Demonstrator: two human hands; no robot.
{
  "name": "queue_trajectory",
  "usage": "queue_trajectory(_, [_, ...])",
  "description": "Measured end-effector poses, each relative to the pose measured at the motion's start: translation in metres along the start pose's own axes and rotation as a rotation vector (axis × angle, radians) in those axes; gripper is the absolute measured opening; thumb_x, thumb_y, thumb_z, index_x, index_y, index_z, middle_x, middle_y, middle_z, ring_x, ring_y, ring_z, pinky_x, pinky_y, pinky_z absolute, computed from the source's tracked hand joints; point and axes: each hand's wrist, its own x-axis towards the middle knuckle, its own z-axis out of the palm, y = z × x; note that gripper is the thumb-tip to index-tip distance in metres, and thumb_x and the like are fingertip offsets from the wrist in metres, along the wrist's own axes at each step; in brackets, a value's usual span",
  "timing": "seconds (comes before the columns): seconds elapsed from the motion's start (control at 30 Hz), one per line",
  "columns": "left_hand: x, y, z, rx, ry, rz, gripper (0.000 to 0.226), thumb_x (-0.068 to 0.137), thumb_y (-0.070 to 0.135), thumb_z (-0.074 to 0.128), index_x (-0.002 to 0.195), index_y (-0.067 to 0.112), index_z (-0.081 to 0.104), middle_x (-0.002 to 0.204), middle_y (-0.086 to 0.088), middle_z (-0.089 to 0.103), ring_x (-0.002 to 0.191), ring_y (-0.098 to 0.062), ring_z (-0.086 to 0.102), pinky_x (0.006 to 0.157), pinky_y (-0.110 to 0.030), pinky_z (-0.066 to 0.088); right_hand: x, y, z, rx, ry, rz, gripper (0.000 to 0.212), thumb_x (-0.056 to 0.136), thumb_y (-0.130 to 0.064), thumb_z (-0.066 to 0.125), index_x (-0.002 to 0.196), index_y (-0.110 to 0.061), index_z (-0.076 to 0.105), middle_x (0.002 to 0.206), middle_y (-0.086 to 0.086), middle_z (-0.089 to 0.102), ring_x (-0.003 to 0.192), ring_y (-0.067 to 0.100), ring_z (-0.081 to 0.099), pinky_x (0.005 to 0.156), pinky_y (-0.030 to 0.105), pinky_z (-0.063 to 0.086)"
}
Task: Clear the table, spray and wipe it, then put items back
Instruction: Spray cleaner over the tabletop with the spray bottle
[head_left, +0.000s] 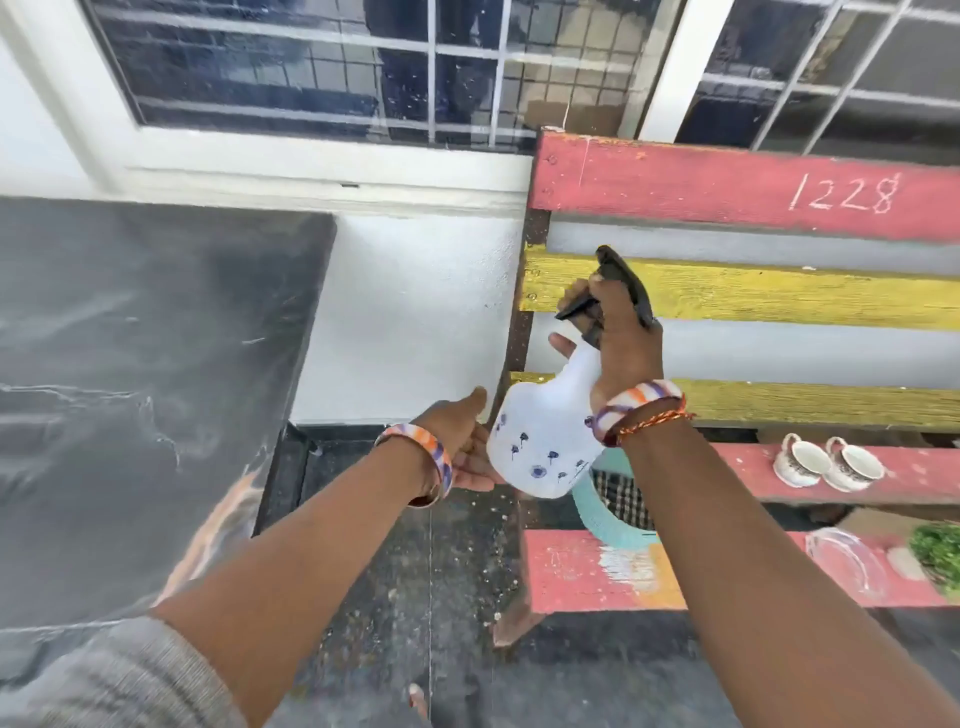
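Both forearms extended, right hand (626, 343) gripping spray bottle (545, 441), left hand (462, 441) cupping base

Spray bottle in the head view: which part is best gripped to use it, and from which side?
Grip the spray bottle at its narrow neck just under the black trigger head, coming from behind the nozzle, as the right hand does here. The neck is slim enough to wrap, and the fingers reach the trigger. The wide white body suits only support from below, where the left hand sits.
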Motion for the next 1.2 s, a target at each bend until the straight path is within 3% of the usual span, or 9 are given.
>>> queue_trajectory(0.07, [-0.006, 0.006, -0.024, 0.163, 0.078, 0.058, 0.051, 0.098, 0.042, 0.034, 0.075, 0.001, 0.055, 0.04, -0.005, 0.063, 0.049, -0.021, 0.06, 0.055, -0.028, 0.049, -0.01, -0.006, 0.025, -0.029, -0.075, -0.023, 0.02, 0.086, -0.018, 0.059, 0.067, -0.02, 0.062, 0.062, 0.0, 0.061, 0.064, 0.017, 0.057, 0.055, 0.024, 0.045])
queue_trajectory(0.2, [-0.023, 0.024, -0.095, 0.644, 0.398, 0.318, 0.042, 0.095, 0.028, 0.043, 0.096, -0.007, 0.065, 0.096, -0.019, 0.071, 0.094, -0.035, 0.065, 0.083, -0.038, 0.052, -0.022, -0.007, 0.088, -0.213, -0.169, 0.016, 0.02, 0.086, -0.026, 0.061, 0.068, -0.017, 0.062, 0.055, -0.004, 0.062, 0.063, 0.015, 0.059, 0.054, 0.022, 0.04])
queue_trajectory(0.33, [-0.027, 0.023, -0.191, 0.9, 0.612, 0.412, 0.034, 0.092, 0.027, 0.047, 0.089, -0.002, 0.064, 0.097, -0.016, 0.067, 0.098, -0.035, 0.061, 0.083, -0.033, 0.047, -0.02, 0.004, 0.153, -0.338, -0.243, 0.122, 0.028, 0.085, -0.042, 0.058, 0.071, -0.018, 0.061, 0.066, -0.001, 0.062, 0.061, 0.016, 0.059, 0.058, 0.024, 0.038])
queue_trajectory(0.43, [-0.015, 0.014, -0.262, 0.982, 0.631, 0.38, 0.03, 0.089, 0.026, 0.049, 0.09, 0.001, 0.065, 0.096, -0.019, 0.07, 0.093, -0.037, 0.063, 0.079, -0.032, 0.049, -0.015, 0.019, 0.206, -0.457, -0.236, 0.132, 0.031, 0.083, -0.042, 0.058, 0.066, -0.016, 0.059, 0.067, 0.004, 0.061, 0.056, 0.019, 0.057, 0.056, 0.023, 0.037])
queue_trajectory(0.53, [-0.003, 0.01, -0.326, 1.039, 0.638, 0.365, 0.027, 0.088, 0.027, 0.049, 0.088, 0.004, 0.064, 0.1, -0.019, 0.069, 0.096, -0.038, 0.062, 0.082, -0.034, 0.05, -0.008, 0.037, 0.258, -0.501, -0.198, 0.116, 0.031, 0.082, -0.033, 0.062, 0.061, -0.012, 0.056, 0.063, 0.01, 0.055, 0.047, 0.022, 0.048, 0.041, 0.013, 0.035])
queue_trajectory(0.63, [0.005, 0.011, -0.385, 1.101, 0.657, 0.376, 0.028, 0.088, 0.027, 0.049, 0.092, 0.006, 0.066, 0.105, -0.018, 0.068, 0.1, -0.038, 0.062, 0.084, -0.035, 0.05, 0.001, 0.056, 0.303, -0.573, -0.169, 0.127, 0.029, 0.078, -0.034, 0.068, 0.066, -0.009, 0.06, 0.052, 0.008, 0.053, 0.042, 0.022, 0.045, 0.038, 0.016, 0.036])
queue_trajectory(0.8, [0.011, 0.014, -0.448, 1.125, 0.664, 0.386, 0.024, 0.089, 0.027, 0.049, 0.094, 0.008, 0.063, 0.109, -0.017, 0.066, 0.104, -0.039, 0.06, 0.085, -0.038, 0.05, 0.011, 0.07, 0.349, -0.615, -0.094, 0.146, 0.032, 0.078, -0.037, 0.068, 0.065, -0.009, 0.058, 0.046, 0.006, 0.053, 0.031, 0.016, 0.045, 0.035, 0.011, 0.034])
queue_trajectory(0.97, [0.006, 0.01, -0.484, 1.165, 0.611, 0.373, 0.022, 0.089, 0.022, 0.049, 0.095, 0.005, 0.061, 0.107, -0.018, 0.065, 0.101, -0.039, 0.06, 0.076, -0.033, 0.045, -0.002, 0.073, 0.395, -0.57, -0.182, 0.271, 0.031, 0.087, -0.033, 0.061, 0.069, -0.008, 0.057, 0.031, 0.001, 0.052, 0.025, 0.012, 0.049, 0.032, 0.009, 0.036])
queue_trajectory(1.2, [-0.021, -0.008, -0.522, 1.117, 0.588, 0.39, 0.024, 0.086, 0.025, 0.048, 0.067, 0.011, 0.051, 0.088, -0.015, 0.066, 0.083, -0.037, 0.061, 0.072, -0.033, 0.048, -0.039, 0.096, 0.427, -0.673, -0.166, 0.104, 0.027, 0.075, -0.034, 0.069, 0.065, -0.011, 0.062, 0.053, 0.008, 0.056, 0.042, 0.019, 0.049, 0.042, 0.021, 0.041])
